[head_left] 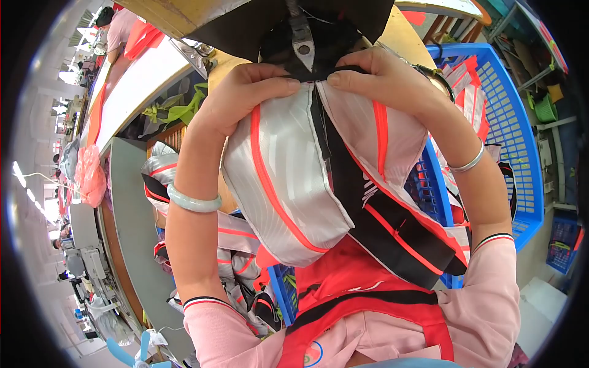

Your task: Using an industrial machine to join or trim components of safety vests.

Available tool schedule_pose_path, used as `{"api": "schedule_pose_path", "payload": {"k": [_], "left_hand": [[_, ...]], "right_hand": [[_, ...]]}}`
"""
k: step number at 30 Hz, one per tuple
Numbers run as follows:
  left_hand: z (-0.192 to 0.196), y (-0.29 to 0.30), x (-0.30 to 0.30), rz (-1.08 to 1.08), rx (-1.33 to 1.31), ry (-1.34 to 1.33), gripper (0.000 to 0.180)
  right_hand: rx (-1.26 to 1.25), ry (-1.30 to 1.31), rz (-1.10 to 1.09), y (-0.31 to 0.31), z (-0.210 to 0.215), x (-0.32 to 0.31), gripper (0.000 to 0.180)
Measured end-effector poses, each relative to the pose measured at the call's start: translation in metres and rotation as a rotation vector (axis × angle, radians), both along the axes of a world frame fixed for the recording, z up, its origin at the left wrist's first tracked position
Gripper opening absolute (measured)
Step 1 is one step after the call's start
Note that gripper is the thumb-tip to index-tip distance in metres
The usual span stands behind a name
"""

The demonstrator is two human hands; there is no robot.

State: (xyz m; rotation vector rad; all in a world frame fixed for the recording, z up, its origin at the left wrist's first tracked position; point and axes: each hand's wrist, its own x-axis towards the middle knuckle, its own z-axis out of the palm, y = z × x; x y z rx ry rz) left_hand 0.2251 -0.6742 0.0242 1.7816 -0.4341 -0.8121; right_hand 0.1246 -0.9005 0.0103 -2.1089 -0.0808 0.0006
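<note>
A sewn piece of silver-grey and black fabric (285,165) with orange-red piping hangs in front of my red apron (343,276). My left hand (242,92) pinches its upper edge between thumb and fingers. On the other side of the centre seam, my right hand (383,80) grips the same black top edge. Between my two hands, the pointed metal part (302,49) of a dark machine comes down close to that edge. Whether it touches the fabric, I cannot tell. A black strip with an orange-red line trails from the piece toward my right forearm.
A blue plastic basket (518,141) at the right contains similar fabric pieces. More pieces (236,264) lie under my left forearm. A wooden table edge (224,67) adjoins the machine. Beyond a long white table (138,86) at the left, a person (119,27) sits near red fabric.
</note>
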Motion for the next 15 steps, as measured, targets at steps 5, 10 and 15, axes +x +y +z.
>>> {"api": "schedule_pose_path", "payload": {"k": [5, 10, 15], "left_hand": [[0.0, 0.001, 0.001, 0.073, -0.023, -0.015, 0.043], [0.012, -0.002, -0.002, 0.046, -0.04, -0.034, 0.041], [0.008, -0.002, -0.002, 0.057, -0.085, -0.049, 0.03]], "right_hand": [[-0.023, -0.003, 0.042, -0.001, 0.007, 0.005, 0.049], [0.018, -0.086, -0.049, -0.001, 0.003, 0.005, 0.042], [-0.027, -0.032, 0.026, -0.006, 0.012, 0.008, 0.039]]}}
